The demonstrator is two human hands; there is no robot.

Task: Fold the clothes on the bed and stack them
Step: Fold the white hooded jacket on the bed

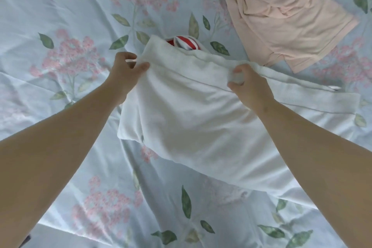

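Fingers of our left hand (pixel 124 72) and right hand (pixel 250 86) pinch one white garment (pixel 191 119); one pink garment (pixel 281 18) lies nearby.

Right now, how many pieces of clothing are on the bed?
3: a white garment at centre, a pink garment crumpled top right, and a red-striped item peeking out behind the white one; more may be hidden beneath.

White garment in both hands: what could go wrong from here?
The left hand and right hand pinch only part of the far edge of the white garment. The long stretch beyond the right hand lies unheld and may fold crooked. The red-and-white striped item peeks out behind that edge and might get dragged or trapped in the fold.
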